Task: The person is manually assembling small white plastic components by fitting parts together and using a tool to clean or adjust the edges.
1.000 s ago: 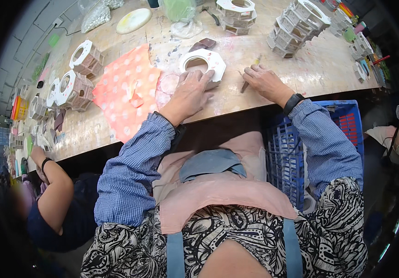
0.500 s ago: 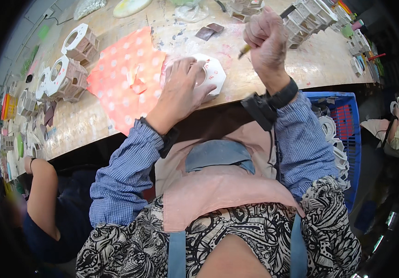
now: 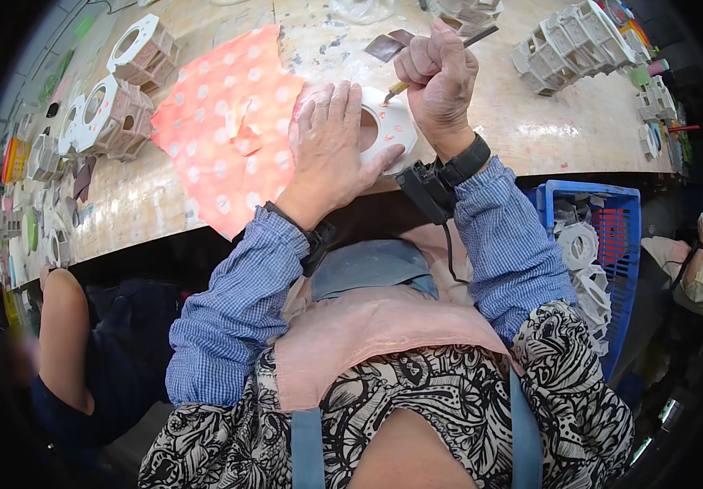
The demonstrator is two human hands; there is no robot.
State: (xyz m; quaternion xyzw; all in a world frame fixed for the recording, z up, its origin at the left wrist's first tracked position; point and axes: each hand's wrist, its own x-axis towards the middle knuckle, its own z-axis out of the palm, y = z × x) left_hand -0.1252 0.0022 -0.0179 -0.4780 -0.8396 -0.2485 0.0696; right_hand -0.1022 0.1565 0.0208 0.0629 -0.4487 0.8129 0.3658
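A white piece with a many-sided rim, a round hole and small red marks point(image 3: 395, 129) lies near the table's front edge. Across its left side rests my left hand point(image 3: 329, 147), fingers stretched and thumb along the near rim, holding it in place. My right hand point(image 3: 441, 81) is closed round a slim brush point(image 3: 398, 88) with a dark handle and a brass-coloured collar. The brush tip meets the rim at the far right of the hole, beside a red mark. My left palm hides part of the piece.
An orange dotted cloth point(image 3: 213, 122) spreads left of the piece. White openwork frames point(image 3: 115, 122) stand at the left, and a stacked row point(image 3: 572, 49) at the right. Dark square sheets point(image 3: 386, 47) lie beyond. A blue crate point(image 3: 625, 261) holds white parts. Another person's arm point(image 3: 70, 334) is at lower left.
My right hand has come down and left, bringing the brush tip onto the white piece. My left hand now lies flatter over the piece. The view has shifted slightly.
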